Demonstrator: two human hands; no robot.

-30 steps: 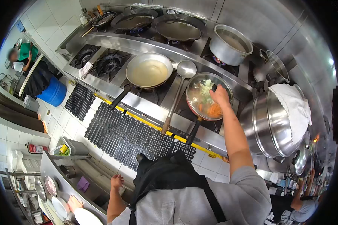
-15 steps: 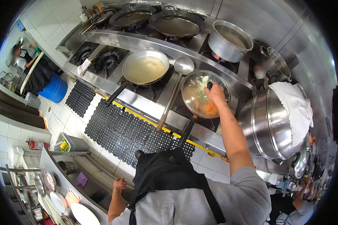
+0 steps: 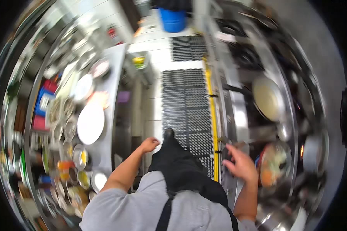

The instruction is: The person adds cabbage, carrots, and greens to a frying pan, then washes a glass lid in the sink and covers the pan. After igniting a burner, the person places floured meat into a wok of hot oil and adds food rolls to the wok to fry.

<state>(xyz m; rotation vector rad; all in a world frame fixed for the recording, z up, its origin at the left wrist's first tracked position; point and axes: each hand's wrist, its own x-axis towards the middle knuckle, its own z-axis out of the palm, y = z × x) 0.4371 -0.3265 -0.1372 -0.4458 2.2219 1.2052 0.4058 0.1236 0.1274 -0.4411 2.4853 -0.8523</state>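
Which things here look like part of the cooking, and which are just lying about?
Likely in the job:
- lidded pan of vegetables
- ladle, its handle near the open, empty right hand
- pan of pale liquid

Seemingly lying about:
- purple item
- blue barrel
- large white plate

- Steel counter (image 3: 112,77), nine to ten o'clock, carries an oval white plate (image 3: 91,123), round white dish (image 3: 84,87).
- Stove (image 3: 241,113) holds a pan of pale liquid (image 3: 268,98) at three o'clock, lidded pan (image 3: 274,158) at four.
- Tiled floor (image 3: 153,104), twelve o'clock, bears black mats (image 3: 187,96), blue bin (image 3: 172,21).
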